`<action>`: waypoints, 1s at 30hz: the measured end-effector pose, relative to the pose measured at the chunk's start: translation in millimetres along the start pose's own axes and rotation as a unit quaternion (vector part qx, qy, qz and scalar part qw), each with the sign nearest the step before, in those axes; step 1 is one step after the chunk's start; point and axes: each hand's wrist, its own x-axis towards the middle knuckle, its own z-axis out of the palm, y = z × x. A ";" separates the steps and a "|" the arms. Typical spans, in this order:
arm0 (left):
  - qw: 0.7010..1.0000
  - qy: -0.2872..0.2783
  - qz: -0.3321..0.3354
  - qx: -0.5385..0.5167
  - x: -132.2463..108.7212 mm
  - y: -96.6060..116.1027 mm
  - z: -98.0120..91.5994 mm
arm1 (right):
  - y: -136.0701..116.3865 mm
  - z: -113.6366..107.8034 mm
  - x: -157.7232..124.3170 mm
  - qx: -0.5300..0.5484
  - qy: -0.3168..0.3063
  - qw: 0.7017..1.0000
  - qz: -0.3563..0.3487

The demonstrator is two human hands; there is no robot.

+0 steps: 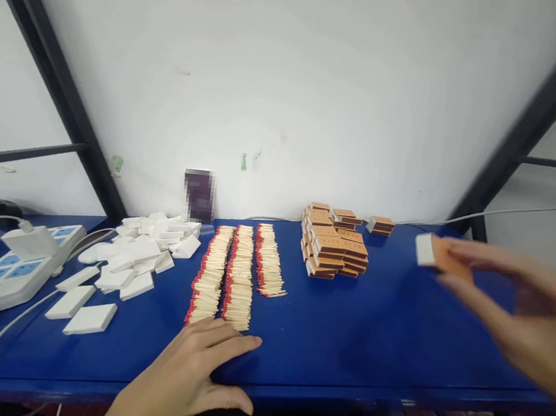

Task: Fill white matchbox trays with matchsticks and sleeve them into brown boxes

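My right hand [522,296] holds a matchbox [444,257] in the air over the right part of the table, its white tray sticking out of the orange sleeve. The hand is slightly blurred. My left hand [196,365] rests at the table's front edge with fingers and thumb apart, nothing in it. Its fingertips reach the near ends of the rows of matches: a left row [211,274], a middle row [239,277] and a shorter right row [268,260], red heads to the left. Right of the rows stands a pile of orange matchboxes [331,240].
White matchbox trays [138,256] lie heaped at left on the blue table [303,343]. A white power strip [13,273] with cables is at far left. A small stack of matchboxes [381,225] sits near the wall. Dark metal posts [525,121] slant up both sides.
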 end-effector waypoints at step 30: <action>0.997 0.010 0.036 0.068 -2.7 1.9 2.7 | 153.9 140.2 124.0 -0.017 -0.186 0.979 -0.086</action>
